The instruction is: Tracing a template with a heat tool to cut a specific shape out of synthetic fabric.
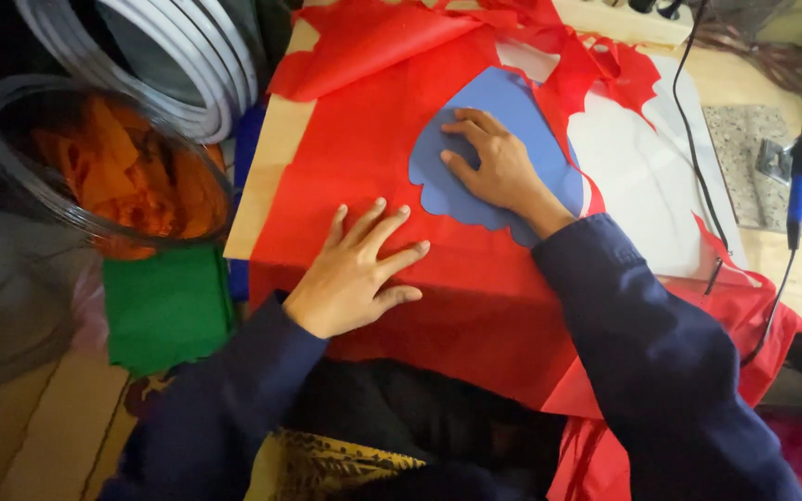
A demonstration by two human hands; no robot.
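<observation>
Red fabric (364,176) hides most tabletop (271,158); right hand (494,162) partly covers blue template (512,111).

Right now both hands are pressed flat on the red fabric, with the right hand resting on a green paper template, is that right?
Not quite. The template under the right hand is blue, not green, as the head view shows. The green piece lies off to the left, beside the board. The rest holds: the left hand lies flat with fingers spread on the red fabric.

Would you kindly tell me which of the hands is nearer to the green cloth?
Left. The left hand lies flat on the red fabric just right of the green cloth; the right hand rests farther away on the blue template.
</observation>
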